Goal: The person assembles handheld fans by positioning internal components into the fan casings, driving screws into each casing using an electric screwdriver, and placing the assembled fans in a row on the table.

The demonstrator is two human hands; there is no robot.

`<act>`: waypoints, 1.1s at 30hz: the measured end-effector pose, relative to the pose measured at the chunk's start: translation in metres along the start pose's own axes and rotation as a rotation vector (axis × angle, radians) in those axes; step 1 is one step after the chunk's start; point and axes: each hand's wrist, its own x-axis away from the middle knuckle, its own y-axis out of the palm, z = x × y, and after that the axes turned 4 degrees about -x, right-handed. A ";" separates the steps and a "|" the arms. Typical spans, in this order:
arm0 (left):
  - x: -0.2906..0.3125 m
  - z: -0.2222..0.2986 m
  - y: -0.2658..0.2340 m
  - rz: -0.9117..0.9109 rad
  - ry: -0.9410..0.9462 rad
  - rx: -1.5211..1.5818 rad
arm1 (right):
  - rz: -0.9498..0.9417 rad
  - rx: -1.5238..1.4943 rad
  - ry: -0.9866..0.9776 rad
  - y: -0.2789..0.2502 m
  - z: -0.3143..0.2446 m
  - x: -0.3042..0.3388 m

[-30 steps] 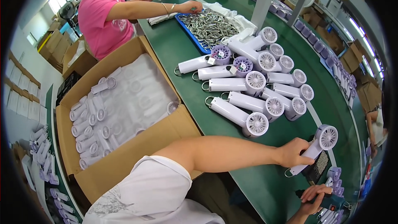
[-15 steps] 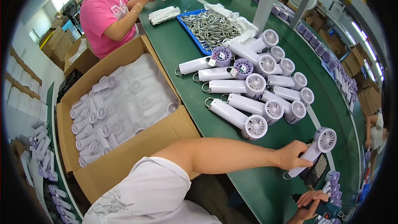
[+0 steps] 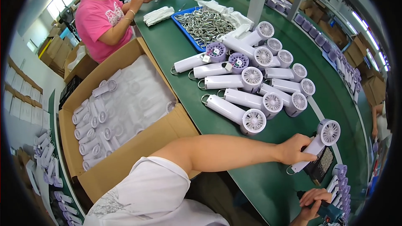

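My left hand (image 3: pixel 294 150) grips the handle of a pale lilac handheld fan (image 3: pixel 313 152), its round grille head up and its metal loop at the lower end. This fan hangs over a small dark tray (image 3: pixel 317 181) full of tiny metal pieces, probably screws. Closer to me, at the lower right, my right hand (image 3: pixel 313 201) is wrapped round a dark and teal electric screwdriver (image 3: pixel 330 212). The driver's black tip points left, apart from the fan. Several similar fans (image 3: pixel 234 115) lie grouped on the green table, two with their grilles off and purple insides showing.
An open cardboard box (image 3: pixel 184 121) of wrapped fans stands left of the table (image 3: pixel 213 152). Beyond the fan group sits a blue tray (image 3: pixel 183 26) of metal clips, beside white gloves (image 3: pixel 158 16). A person in pink (image 3: pixel 98 25) works at far left. More fans (image 3: pixel 341 188) line the right.
The view has turned slightly, shifting the table and fans left and up in the picture. Both hands keep their grips; the right hand and screwdriver have shifted only a little.
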 end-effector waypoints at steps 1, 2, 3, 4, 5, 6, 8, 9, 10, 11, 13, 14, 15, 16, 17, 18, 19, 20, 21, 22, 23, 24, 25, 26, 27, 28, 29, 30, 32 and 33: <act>0.000 0.000 -0.001 -0.001 0.004 0.000 | 0.003 0.016 -0.003 0.001 0.001 -0.001; -0.001 0.000 -0.002 -0.002 0.008 -0.001 | 0.005 0.032 -0.006 0.001 0.001 -0.001; -0.001 -0.001 -0.003 -0.002 0.014 -0.003 | 0.002 0.031 -0.012 0.000 0.002 -0.001; 0.000 -0.002 -0.003 -0.032 0.012 -0.020 | 0.003 0.024 -0.003 -0.002 0.002 0.002; 0.000 -0.003 -0.003 -0.063 0.011 -0.037 | 0.004 0.016 0.005 -0.002 0.002 0.002; 0.000 -0.005 -0.004 -0.063 0.015 -0.040 | 0.002 0.016 0.001 -0.001 0.002 0.001; 0.000 -0.002 -0.005 -0.069 0.020 -0.063 | 0.033 0.018 0.004 0.002 0.001 0.002; -0.001 -0.002 -0.004 -0.074 0.021 -0.064 | 0.037 0.019 0.000 0.000 0.001 0.002; 0.000 -0.003 -0.003 -0.073 0.015 -0.055 | 0.023 0.008 0.002 -0.002 0.002 0.003; 0.000 -0.004 -0.003 -0.072 0.009 -0.047 | 0.010 -0.002 0.004 -0.004 0.003 0.004; -0.003 -0.004 -0.007 -0.086 -0.003 -0.031 | 0.016 -0.005 0.002 0.001 0.005 0.001; -0.003 -0.003 -0.007 -0.094 -0.015 -0.014 | 0.017 -0.008 0.004 0.002 0.004 0.001; -0.001 -0.001 -0.002 -0.011 0.009 0.005 | 0.012 -0.022 0.018 -0.001 0.004 0.003; -0.001 -0.001 -0.003 -0.016 0.007 0.004 | 0.016 -0.023 0.017 0.000 0.004 0.004; -0.002 -0.001 -0.006 -0.051 0.001 -0.023 | 0.017 -0.017 0.011 0.003 0.003 0.003; -0.002 0.000 -0.008 -0.086 -0.004 -0.051 | 0.016 -0.013 0.005 0.005 0.003 0.003; -0.003 -0.002 -0.008 -0.093 -0.002 -0.050 | 0.021 -0.009 0.000 0.003 0.004 0.005; -0.004 -0.003 -0.007 -0.093 -0.005 -0.054 | 0.008 0.007 0.004 0.001 0.004 0.007; -0.005 -0.004 -0.006 -0.093 -0.008 -0.059 | -0.006 0.023 0.008 0.000 0.004 0.008; -0.004 -0.004 -0.006 -0.096 -0.009 -0.063 | -0.003 0.019 0.007 0.001 0.004 0.009; -0.004 -0.004 -0.007 -0.094 -0.029 -0.051 | -0.004 0.022 0.013 0.003 0.003 0.009; -0.005 -0.004 -0.007 -0.093 -0.049 -0.038 | -0.004 0.025 0.019 0.005 0.002 0.009; -0.004 -0.004 -0.007 -0.094 -0.053 -0.041 | -0.001 0.022 0.020 0.008 0.000 0.009; -0.004 -0.004 -0.007 -0.090 -0.054 -0.034 | 0.001 0.039 0.030 0.011 -0.002 0.008; -0.004 -0.004 -0.008 -0.085 -0.057 -0.027 | 0.004 0.055 0.041 0.012 -0.003 0.008; -0.004 -0.003 -0.008 -0.087 -0.060 -0.027 | 0.007 0.054 0.042 0.012 -0.003 0.008; -0.003 -0.002 -0.008 -0.089 -0.071 -0.023 | -0.002 0.052 0.047 0.011 -0.003 0.008; -0.002 -0.001 -0.008 -0.091 -0.083 -0.018 | -0.010 0.049 0.053 0.012 -0.003 0.009; 0.000 -0.003 -0.010 -0.089 -0.094 -0.026 | -0.016 0.039 0.050 0.017 -0.003 0.006; 0.002 -0.003 -0.011 -0.088 -0.104 -0.031 | -0.021 0.032 0.047 0.019 -0.004 0.006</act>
